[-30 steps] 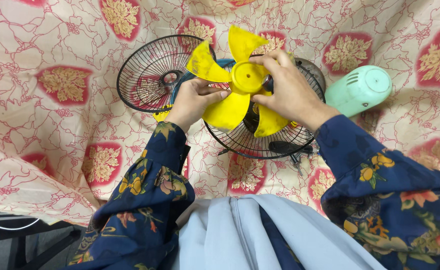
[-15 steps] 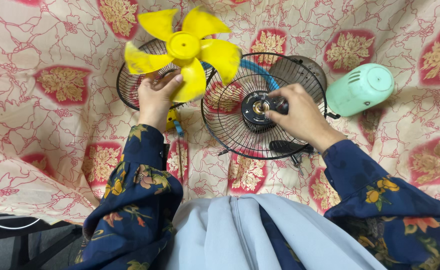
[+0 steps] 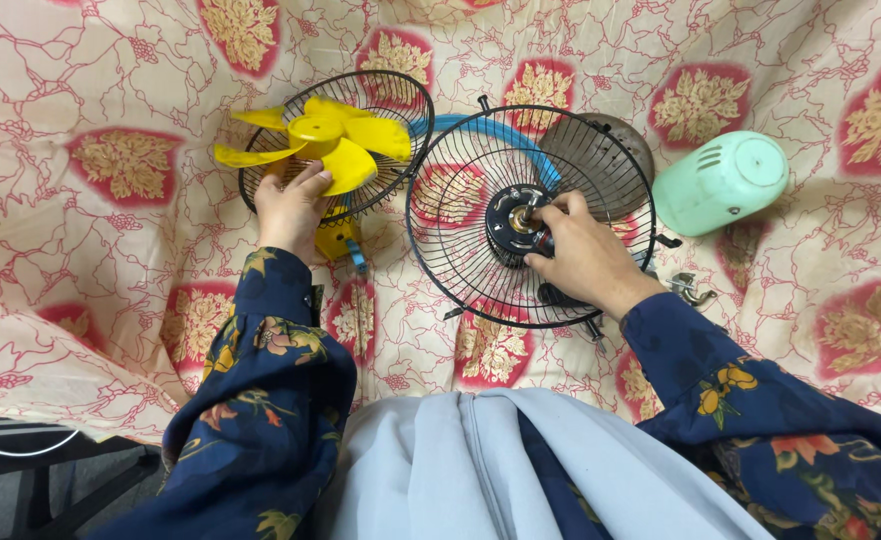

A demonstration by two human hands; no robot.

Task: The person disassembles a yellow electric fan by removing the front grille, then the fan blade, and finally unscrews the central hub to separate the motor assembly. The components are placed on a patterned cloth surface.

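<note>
Printed cloth (image 3: 100, 280) — cream ground with red vine lines and red medallions bearing gold flowers, spread across the whole frame.

Mint-green plastic motor cover (image 3: 720, 182) — round, with vent slots, lying on its side at upper right.

Brown round base (image 3: 600, 148) — upper centre-right, partly hidden behind black wire.

Small metal clip (image 3: 688, 289) — right of centre, on the cloth.

Blue curved band (image 3: 480, 128) — upper centre.

Dark frame with a white cable (image 3: 20, 450) — lower left corner.
</note>
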